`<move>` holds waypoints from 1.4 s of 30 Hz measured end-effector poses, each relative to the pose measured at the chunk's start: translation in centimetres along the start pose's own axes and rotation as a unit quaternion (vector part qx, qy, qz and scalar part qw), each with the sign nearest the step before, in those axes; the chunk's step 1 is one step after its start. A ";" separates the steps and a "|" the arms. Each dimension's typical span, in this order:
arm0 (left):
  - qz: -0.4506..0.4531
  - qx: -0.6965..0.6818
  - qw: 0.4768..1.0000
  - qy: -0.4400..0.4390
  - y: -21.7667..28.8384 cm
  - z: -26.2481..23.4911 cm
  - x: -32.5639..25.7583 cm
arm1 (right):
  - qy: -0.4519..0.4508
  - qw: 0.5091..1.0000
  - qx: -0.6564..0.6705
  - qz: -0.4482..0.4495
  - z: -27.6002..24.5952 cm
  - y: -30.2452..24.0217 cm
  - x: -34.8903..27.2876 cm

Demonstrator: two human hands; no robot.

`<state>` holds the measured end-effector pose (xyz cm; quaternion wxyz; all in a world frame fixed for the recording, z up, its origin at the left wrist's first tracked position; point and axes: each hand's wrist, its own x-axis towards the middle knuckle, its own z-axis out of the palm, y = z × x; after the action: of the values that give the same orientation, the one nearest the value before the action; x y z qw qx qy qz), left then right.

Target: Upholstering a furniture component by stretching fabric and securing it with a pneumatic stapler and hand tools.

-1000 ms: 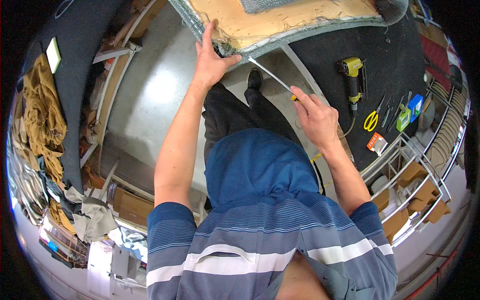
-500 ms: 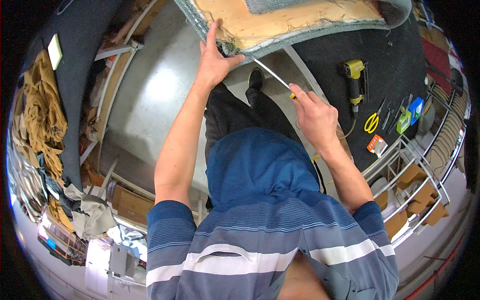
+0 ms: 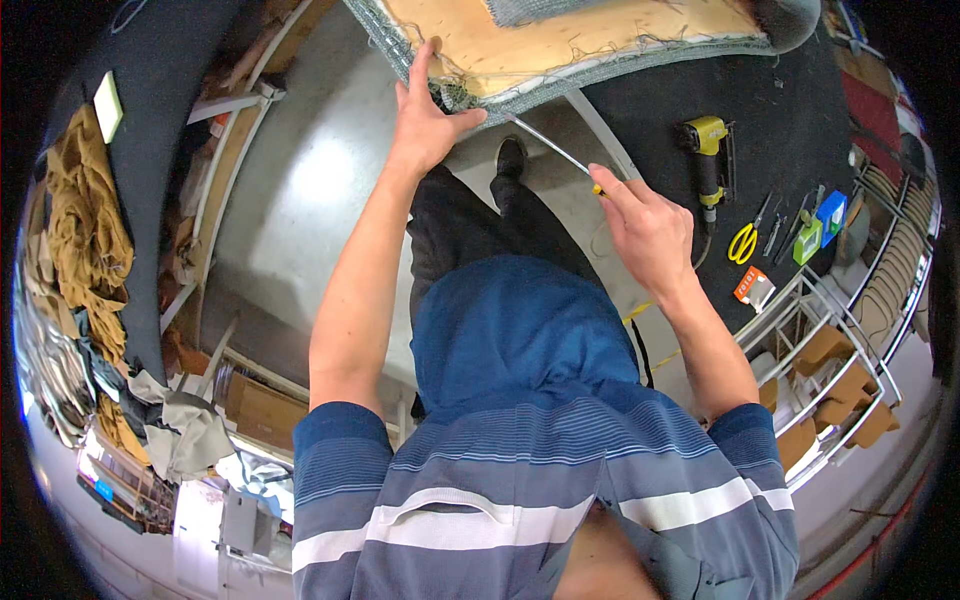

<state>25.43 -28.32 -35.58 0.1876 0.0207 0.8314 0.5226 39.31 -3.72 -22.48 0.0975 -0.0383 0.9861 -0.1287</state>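
Observation:
An upholstered wooden panel (image 3: 590,45) with grey-green woven fabric (image 3: 620,82) wrapped over its edge is at the top of the view. Loose threads fray along the fabric's border. My left hand (image 3: 425,132) grips the panel's near-left corner, fingers up on the wood side and thumb along the fabric edge. In my closed right hand (image 3: 650,232) is a screwdriver (image 3: 552,144), its thin metal shaft reaching up-left to the fabric edge beside my left thumb. A bit of yellow handle shows; the rest is hidden in the fist. Whether the tip is under the fabric I cannot tell.
On the black-covered table (image 3: 640,120) at right lie a yellow staple gun (image 3: 708,140) with a hose, yellow-handled scissors (image 3: 743,243), a green box (image 3: 808,243), a blue box (image 3: 831,215) and an orange-white packet (image 3: 755,288). Brown cloth (image 3: 88,225) is heaped at left.
My right hand has moved right and slightly toward me with the screwdriver, and the shaft's tip has shifted a little right. The left hand keeps its place on the corner, almost unmoved.

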 end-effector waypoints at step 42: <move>-0.008 -0.007 1.000 0.003 -0.3 0.2 -0.1 | -0.037 0.999 -0.030 -0.007 -0.7 -1.2 1.7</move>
<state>25.59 -28.32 -35.91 0.1895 0.0111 0.8283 0.5271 37.60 -4.82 -21.77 0.1323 -0.0527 0.9849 -0.0986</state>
